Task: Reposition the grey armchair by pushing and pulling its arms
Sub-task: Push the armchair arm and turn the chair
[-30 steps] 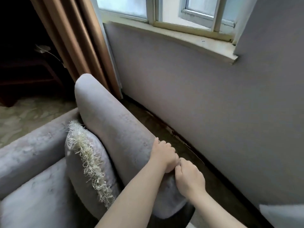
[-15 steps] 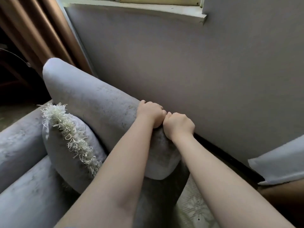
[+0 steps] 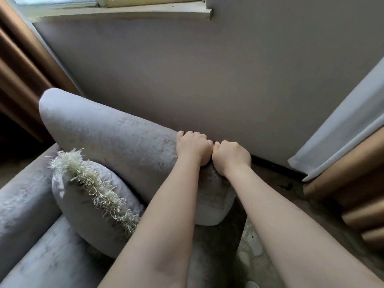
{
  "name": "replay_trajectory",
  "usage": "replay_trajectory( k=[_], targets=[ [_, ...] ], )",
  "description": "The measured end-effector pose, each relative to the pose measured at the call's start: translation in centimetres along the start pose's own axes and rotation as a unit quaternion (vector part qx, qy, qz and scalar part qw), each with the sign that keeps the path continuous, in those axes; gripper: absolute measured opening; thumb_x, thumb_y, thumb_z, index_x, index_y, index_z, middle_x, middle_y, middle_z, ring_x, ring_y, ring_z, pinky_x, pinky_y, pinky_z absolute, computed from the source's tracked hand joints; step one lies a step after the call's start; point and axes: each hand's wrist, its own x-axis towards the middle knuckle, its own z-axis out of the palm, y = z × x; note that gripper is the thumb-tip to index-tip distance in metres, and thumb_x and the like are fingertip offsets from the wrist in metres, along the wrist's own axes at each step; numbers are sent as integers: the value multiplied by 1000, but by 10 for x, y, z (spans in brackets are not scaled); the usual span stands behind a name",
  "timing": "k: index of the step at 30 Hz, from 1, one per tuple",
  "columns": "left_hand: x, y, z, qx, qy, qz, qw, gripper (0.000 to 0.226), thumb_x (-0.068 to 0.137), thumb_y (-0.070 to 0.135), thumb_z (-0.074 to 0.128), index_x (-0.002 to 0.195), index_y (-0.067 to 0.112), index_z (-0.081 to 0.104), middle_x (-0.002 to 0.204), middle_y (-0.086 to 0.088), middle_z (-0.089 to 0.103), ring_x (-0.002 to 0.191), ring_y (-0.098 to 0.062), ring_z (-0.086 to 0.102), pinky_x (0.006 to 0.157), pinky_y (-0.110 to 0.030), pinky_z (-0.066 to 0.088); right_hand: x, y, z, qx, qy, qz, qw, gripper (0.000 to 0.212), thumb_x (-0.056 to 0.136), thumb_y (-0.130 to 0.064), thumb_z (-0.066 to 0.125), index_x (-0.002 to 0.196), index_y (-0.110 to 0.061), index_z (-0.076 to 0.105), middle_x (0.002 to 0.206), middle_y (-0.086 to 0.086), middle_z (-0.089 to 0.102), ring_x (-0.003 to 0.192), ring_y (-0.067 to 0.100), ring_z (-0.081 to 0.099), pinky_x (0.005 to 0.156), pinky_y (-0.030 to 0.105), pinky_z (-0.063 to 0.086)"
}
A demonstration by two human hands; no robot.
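Clutching the near end of the grey armchair's armrest [image 3: 124, 140] with left hand [image 3: 192, 147] and right hand [image 3: 230, 157] curled tight, touching; stretching far-left from there.

You are in a home, most likely a living room. Near you stands an upholstered grey armchair [image 3: 108, 138] with a fringed cushion [image 3: 87, 196] leaning against its arm. Behind it, a plain grey wall [image 3: 228, 80] rises to a window sill [image 3: 124, 12]. A brown curtain [image 3: 18, 80] hangs at the left and a pale sheer curtain [image 3: 342, 125] at the right. Patterned carpet [image 3: 255, 260] covers the near floor.
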Motion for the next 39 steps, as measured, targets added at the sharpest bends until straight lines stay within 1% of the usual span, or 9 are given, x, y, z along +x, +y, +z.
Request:
replay_trajectory(
  k=[5, 9, 11, 14, 25, 29, 32, 35, 39],
  targets=[
    [-13, 4, 3, -5, 3, 19, 1000, 40, 93, 36, 27, 98, 18, 63, 114, -3, 61, 112, -22, 49, 99, -42, 24, -20, 3, -2, -1, -5, 25, 1000, 48, 98, -36, 24, 108, -6, 60, 112, 16, 63, 103, 34, 58, 77, 37, 42],
    [-8, 5, 7, -35, 54, 4, 998, 34, 90, 34, 32, 77, 21, 61, 96, -1, 65, 99, -21, 52, 92, -39, 25, -13, 3, 4, -17, 25, 30, 999, 47, 97, -37, 26, 104, -8, 62, 108, 15, 65, 101, 34, 60, 76, 36, 42],
    [-8, 6, 10, -54, 69, -7, 996, 31, 88, 33, 34, 68, 23, 54, 90, 0, 65, 95, -20, 53, 91, -39, 25, -12, 4, 6, -22, 27, 34, 999, 46, 97, -37, 26, 101, -9, 62, 105, 14, 65, 99, 34, 60, 75, 36, 42],
    [-4, 5, 12, -72, 80, -21, 994, 28, 87, 34, 35, 64, 25, 50, 86, 3, 65, 94, -19, 52, 91, -38, 25, -9, 2, 8, -25, 33, 38, 998, 44, 96, -37, 28, 97, -10, 62, 100, 12, 66, 95, 34, 61, 74, 37, 42],
    [2, 8, 17, -69, 111, -40, 991, 32, 86, 30, 37, 67, 22, 60, 80, 4, 64, 88, -16, 52, 90, -33, 23, -3, 4, 13, -31, 43, 32, 998, 43, 94, -38, 30, 96, -10, 63, 99, 11, 66, 93, 33, 61, 74, 37, 41],
    [1, 7, 19, -74, 131, -43, 988, 30, 86, 29, 37, 61, 21, 51, 82, 3, 66, 88, -17, 53, 88, -33, 24, -3, 6, 15, -13, 49, 20, 999, 46, 95, -37, 28, 100, -9, 64, 103, 12, 66, 96, 33, 61, 76, 37, 41],
    [-7, 8, 14, -63, 115, -35, 991, 32, 87, 30, 35, 58, 19, 44, 87, -1, 67, 91, -19, 54, 85, -34, 27, -11, 8, 10, 7, 40, 13, 999, 48, 96, -37, 25, 106, -8, 62, 109, 14, 64, 101, 34, 59, 80, 38, 41],
    [-23, 12, 9, -42, 85, -10, 995, 30, 91, 35, 31, 70, 21, 48, 101, -2, 65, 102, -21, 53, 87, -35, 27, -28, 12, 6, 17, 24, 2, 1000, 49, 98, -36, 22, 113, -6, 58, 117, 15, 60, 109, 34, 55, 86, 39, 39],
    [-62, 22, 8, -42, 66, 13, 997, 35, 92, 37, 29, 87, 19, 58, 106, -3, 62, 107, -22, 51, 92, -37, 26, -71, 21, 1, 4, 42, 25, 999, 46, 97, -36, 26, 108, -6, 59, 112, 16, 62, 105, 34, 56, 83, 38, 40]
  ],
)
